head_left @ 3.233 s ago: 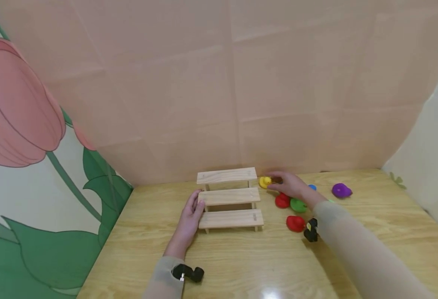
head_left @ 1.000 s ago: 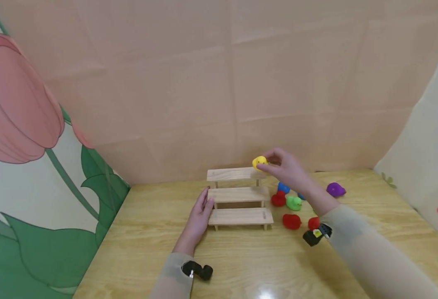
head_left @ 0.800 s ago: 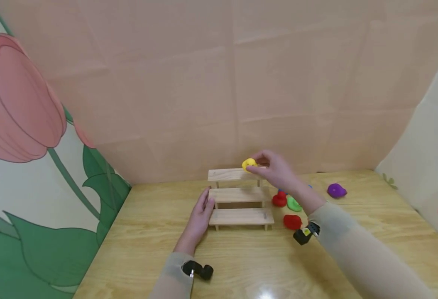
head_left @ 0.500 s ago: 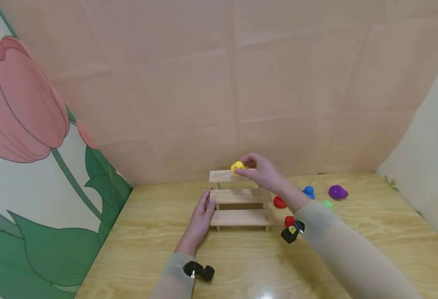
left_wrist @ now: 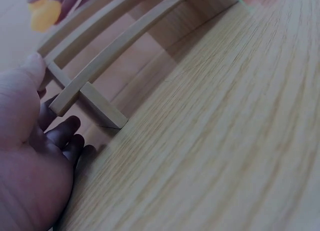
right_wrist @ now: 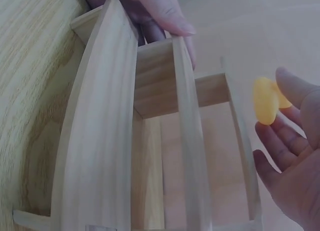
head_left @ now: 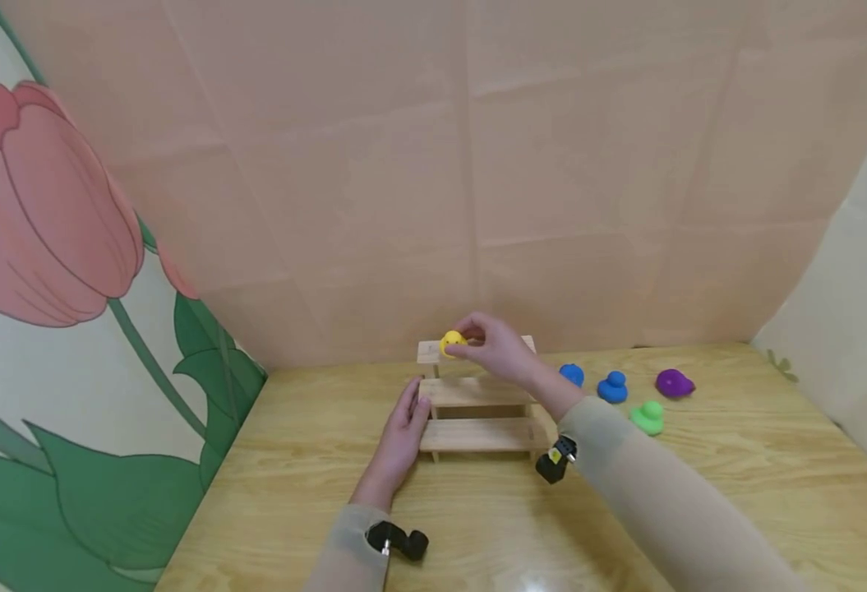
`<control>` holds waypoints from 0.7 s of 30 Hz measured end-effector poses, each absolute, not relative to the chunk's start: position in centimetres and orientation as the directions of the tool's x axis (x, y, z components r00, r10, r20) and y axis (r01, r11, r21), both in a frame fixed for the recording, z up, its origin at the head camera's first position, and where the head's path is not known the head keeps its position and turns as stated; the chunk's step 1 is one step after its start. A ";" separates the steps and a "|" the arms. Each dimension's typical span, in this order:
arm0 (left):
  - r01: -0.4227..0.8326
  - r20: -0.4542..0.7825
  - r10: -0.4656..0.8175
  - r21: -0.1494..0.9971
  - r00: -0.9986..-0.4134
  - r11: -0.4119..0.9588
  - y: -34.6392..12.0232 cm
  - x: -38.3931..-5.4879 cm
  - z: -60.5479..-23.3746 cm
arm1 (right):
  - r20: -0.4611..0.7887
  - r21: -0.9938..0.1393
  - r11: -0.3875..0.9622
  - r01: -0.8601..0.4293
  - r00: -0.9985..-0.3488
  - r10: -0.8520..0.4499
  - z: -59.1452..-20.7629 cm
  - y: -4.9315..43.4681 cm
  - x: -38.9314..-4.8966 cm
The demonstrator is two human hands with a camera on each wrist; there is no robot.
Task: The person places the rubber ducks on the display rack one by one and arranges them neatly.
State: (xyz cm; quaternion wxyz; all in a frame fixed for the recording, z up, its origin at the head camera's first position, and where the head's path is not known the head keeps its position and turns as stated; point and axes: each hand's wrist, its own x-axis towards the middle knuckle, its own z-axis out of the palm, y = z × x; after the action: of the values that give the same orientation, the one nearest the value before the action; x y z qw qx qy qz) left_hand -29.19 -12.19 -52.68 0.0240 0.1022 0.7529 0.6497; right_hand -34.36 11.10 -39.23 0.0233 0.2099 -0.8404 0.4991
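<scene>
A small three-tier wooden stand point(head_left: 477, 434) stands on the table. My left hand point(head_left: 402, 432) grips its left end; in the left wrist view, the thumb lies at the middle board and the other fingers curl behind the end. My right hand point(head_left: 503, 349) pinches a yellow toy duck point(head_left: 451, 344) between thumb and fingers at the left part of the top board. In the right wrist view, the duck point(right_wrist: 266, 101) appears just clear of that board's edge. The hand and forearm hide much of the top board and the right ends of the lower boards.
Right of the stand on the wood-grain table point(head_left: 292, 460) sit two blue ducks point(head_left: 613, 387), a green duck point(head_left: 648, 418) and a purple duck point(head_left: 675, 383). The right forearm hides the red ducks' place. A pinkish cloth point(head_left: 329, 205) hangs behind the table.
My right hand has taken the yellow duck off the table, lifted it and carried it left along the top board, lowering lately. The stand has shifted slightly right with my left hand on it.
</scene>
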 end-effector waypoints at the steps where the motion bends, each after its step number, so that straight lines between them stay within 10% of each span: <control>1: 0.127 0.101 0.188 0.983 -0.977 0.131 -12.2 -29.2 -52.7 | 0.244 -0.827 0.420 -0.372 -0.912 -0.329 -39.3 11.0 -34.4; 21: 0.122 0.096 0.192 0.984 -0.977 0.130 -12.4 -29.0 -52.6 | 0.249 -0.815 0.432 -0.385 -0.907 -0.339 -40.5 10.3 -35.3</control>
State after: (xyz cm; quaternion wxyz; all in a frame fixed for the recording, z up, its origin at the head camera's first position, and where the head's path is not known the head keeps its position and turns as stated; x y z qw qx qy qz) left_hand -29.05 -12.40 -52.56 0.0266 0.1045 0.7511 0.6513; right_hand -35.31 10.26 -40.47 0.0235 0.2140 -0.8460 0.4878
